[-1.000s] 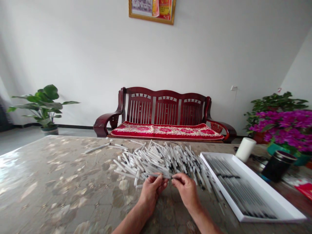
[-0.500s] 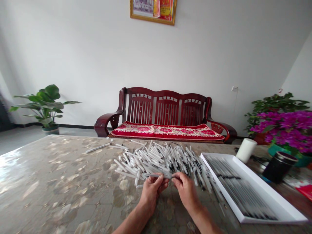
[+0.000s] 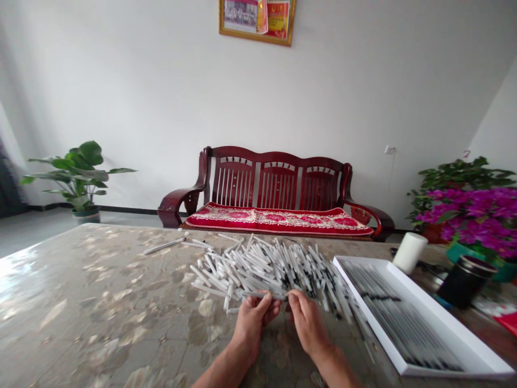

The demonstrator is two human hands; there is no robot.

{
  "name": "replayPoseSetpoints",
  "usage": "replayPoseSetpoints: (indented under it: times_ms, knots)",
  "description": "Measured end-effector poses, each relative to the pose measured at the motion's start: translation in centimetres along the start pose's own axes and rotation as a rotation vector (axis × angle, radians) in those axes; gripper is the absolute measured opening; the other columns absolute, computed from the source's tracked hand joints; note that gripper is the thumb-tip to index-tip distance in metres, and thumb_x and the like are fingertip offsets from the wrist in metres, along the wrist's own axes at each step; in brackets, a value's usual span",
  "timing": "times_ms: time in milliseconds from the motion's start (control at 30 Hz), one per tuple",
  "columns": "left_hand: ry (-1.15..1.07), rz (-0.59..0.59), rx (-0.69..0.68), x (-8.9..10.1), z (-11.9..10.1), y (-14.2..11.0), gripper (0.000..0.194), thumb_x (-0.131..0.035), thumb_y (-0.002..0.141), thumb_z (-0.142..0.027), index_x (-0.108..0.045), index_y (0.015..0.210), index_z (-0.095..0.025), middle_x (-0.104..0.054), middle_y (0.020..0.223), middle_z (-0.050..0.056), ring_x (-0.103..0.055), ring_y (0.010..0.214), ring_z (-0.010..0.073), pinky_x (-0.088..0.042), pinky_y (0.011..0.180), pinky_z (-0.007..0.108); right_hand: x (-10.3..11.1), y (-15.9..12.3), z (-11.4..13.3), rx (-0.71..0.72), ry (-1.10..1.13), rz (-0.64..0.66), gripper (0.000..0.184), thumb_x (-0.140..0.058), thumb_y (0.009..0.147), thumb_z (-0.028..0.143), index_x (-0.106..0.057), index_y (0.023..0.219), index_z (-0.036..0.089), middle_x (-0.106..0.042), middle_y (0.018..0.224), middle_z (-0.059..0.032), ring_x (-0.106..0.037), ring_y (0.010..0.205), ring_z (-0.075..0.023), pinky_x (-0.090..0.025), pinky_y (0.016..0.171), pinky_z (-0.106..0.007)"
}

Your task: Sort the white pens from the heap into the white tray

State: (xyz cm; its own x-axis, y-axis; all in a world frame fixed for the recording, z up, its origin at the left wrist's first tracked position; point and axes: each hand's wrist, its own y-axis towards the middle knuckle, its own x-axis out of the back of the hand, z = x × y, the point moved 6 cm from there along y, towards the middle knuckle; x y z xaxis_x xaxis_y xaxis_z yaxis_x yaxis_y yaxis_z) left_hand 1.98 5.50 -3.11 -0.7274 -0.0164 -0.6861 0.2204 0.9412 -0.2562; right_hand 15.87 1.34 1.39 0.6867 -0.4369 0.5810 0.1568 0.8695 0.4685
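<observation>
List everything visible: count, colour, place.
Frame: one, gold, wall
Socket: one, white, wall
Bench: one, maroon, behind table
Cover: one, red, bench
Plants: two, green, left and right
Flowers: many, purple, right
Table: one, brown, foreground
Loose pens: uncountable, white and black, on table
Box: one, white, table's right
Boxed pens: uncountable, grey, inside box
Cylinder: one, white, beyond box
Cup: one, black, right of box
Item: one, red, right edge, unclear
Left hand: one, bare, gripping grey pen
Right hand: one, bare, at pen's end

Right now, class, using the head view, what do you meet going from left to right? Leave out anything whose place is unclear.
Potted green plant → leftmost pen → left hand → right hand → white tray.
</observation>
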Motion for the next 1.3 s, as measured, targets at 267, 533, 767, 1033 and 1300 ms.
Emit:
replayPoseSetpoints:
  times_ms: [267, 533, 767, 1033, 1300]
  knots:
    - [0.029, 0.033, 0.015, -0.3, 0.2, -0.1, 0.039, -0.097, 0.047, -0.027, -0.069, 0.070, -0.014, -0.073, 0.062, 0.002, -0.071, 0.060, 0.0156, -0.059, 0.059, 0.023, -0.4, 0.1, -1.0, -0.079, 0.000, 0.053, 0.046, -0.033, 0.099, 0.048, -0.054, 0.066, 0.024, -0.058, 0.053, 0.0003, -0.056, 0.050, -0.0167, -0.036, 0.048, -0.026]
    - [0.033, 0.020, 0.010, -0.3, 0.1, -0.2, 0.033, -0.095, 0.053, -0.023, -0.069, 0.071, -0.014, -0.074, 0.063, 0.003, -0.071, 0.061, 0.0160, -0.059, 0.060, 0.023, -0.2, 0.2, -0.3, -0.045, 0.055, 0.054, 0.039, -0.041, 0.097, 0.050, -0.057, 0.072, 0.024, -0.061, 0.060, 0.0005, -0.059, 0.057, -0.0171, -0.039, 0.052, -0.025]
    - [0.037, 0.043, -0.007, -0.2, 0.3, -0.2, 0.037, -0.097, 0.049, -0.029, -0.070, 0.069, -0.013, -0.073, 0.062, 0.003, -0.071, 0.060, 0.0154, -0.059, 0.061, 0.023, -0.5, 0.1, -0.7, -0.043, 0.076, 0.056, 0.041, -0.039, 0.098, 0.052, -0.059, 0.077, 0.024, -0.062, 0.060, 0.0009, -0.059, 0.056, -0.0170, -0.038, 0.052, -0.025]
    - [0.085, 0.020, -0.006, 0.1, 0.4, -0.1, 0.038, -0.097, 0.048, -0.030, -0.070, 0.069, -0.013, -0.074, 0.061, 0.004, -0.070, 0.058, 0.0151, -0.058, 0.059, 0.022, -1.0, -0.1, -1.0, -0.104, 0.128, 0.079, 0.048, -0.034, 0.098, 0.057, -0.056, 0.070, 0.024, -0.059, 0.056, 0.0005, -0.057, 0.054, -0.0167, -0.037, 0.051, -0.024]
    - [0.166, 0.120, -0.042, -0.9, 0.2, -0.4, 0.042, -0.097, 0.045, -0.035, -0.069, 0.069, -0.014, -0.075, 0.061, 0.005, -0.070, 0.059, 0.0167, -0.056, 0.058, 0.023, -2.2, -0.8, -2.8, -0.340, 0.390, 0.114, 0.054, -0.031, 0.092, 0.070, -0.048, 0.066, 0.026, -0.046, 0.046, 0.0050, -0.041, 0.035, -0.0136, -0.031, 0.036, -0.025]
